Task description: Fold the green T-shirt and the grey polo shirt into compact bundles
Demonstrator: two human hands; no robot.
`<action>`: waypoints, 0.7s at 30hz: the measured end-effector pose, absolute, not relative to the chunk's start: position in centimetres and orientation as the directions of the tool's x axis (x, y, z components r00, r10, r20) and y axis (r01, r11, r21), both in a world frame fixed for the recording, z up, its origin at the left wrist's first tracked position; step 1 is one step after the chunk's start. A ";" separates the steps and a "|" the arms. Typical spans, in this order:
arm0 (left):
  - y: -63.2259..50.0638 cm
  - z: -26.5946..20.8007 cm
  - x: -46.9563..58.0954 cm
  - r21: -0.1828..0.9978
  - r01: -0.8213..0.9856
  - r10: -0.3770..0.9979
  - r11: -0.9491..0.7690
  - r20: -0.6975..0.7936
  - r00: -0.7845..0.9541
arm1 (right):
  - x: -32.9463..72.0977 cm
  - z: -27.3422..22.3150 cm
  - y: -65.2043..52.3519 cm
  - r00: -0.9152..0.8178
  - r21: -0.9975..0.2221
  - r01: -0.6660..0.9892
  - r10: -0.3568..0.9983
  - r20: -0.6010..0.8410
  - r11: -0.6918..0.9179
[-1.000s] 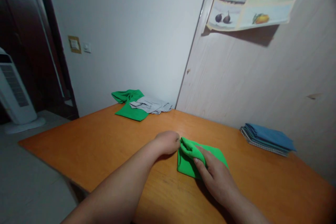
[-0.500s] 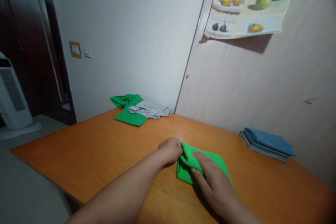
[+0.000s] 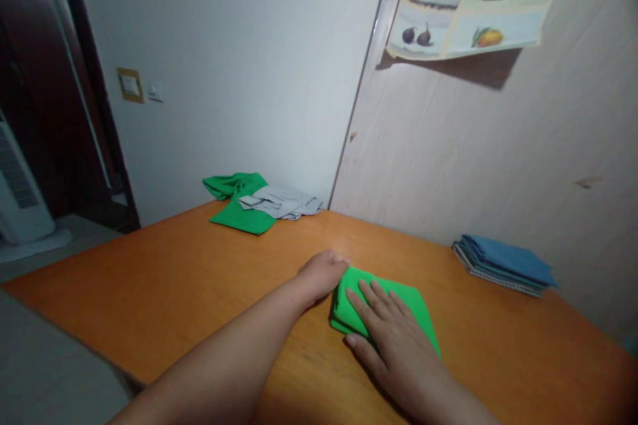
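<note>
A bright green cloth [image 3: 421, 312], folded into a flat, layered bundle, lies on the table in front of me. At its far left corner, my left hand [image 3: 323, 275] is closed in a pinch on the fabric, its fingertips partly hidden. My right hand [image 3: 396, 342] lies flat on top with its fingers spread, and its thumb extends past the near left edge of the bundle. Whether the cloth is a garment I cannot tell.
On the orange wooden table [image 3: 164, 285], a loose green cloth [image 3: 239, 216] and a crumpled grey cloth [image 3: 284, 201] lie by the wall at the back. A stack of folded blue and checked cloths [image 3: 506, 262] sits at the right. A white tower appliance [image 3: 22, 186] stands at far left.
The raised fold on the green cloth now lies down flat. My right hand has spread its fingers over it, while my left hand stays at the corner. The view has tilted slightly downward.
</note>
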State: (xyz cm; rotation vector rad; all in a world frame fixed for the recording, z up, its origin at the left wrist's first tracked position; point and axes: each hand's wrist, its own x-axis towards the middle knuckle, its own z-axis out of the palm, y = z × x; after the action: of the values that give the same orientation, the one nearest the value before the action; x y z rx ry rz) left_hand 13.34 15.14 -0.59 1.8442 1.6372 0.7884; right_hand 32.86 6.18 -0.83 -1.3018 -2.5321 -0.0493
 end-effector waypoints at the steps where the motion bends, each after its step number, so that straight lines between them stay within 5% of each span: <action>1: 15.1 -0.5 13.4 0.741 0.662 0.993 -0.115 0.068 0.096 | 32.8 -0.7 6.1 -0.547 -0.110 0.800 0.792 0.273 0.590; 6: 14.4 -0.6 14.0 0.786 0.609 0.994 -0.108 0.066 0.091 | 33.1 -0.3 6.3 -0.497 -0.262 0.774 0.809 0.314 0.577; 11: 14.4 -0.4 14.3 0.824 0.556 0.993 -0.112 0.081 0.081 | 35.3 -0.3 8.3 -0.225 -0.509 0.703 0.835 0.503 0.496; 16: 13.8 1.6 13.9 0.666 0.685 0.924 -0.295 0.382 0.026 | 37.7 0.0 10.3 0.035 -0.612 0.692 0.829 0.559 0.383; 21: 11.3 3.0 15.4 0.479 0.691 0.810 -0.542 0.517 0.277 | 38.9 -0.5 11.4 0.088 -0.613 0.708 0.817 0.570 0.351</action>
State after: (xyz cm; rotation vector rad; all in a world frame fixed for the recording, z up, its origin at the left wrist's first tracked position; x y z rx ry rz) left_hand 15.36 11.29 3.02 2.3774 1.4116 1.1143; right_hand 38.85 11.42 -0.48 -1.3879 -1.6470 0.1412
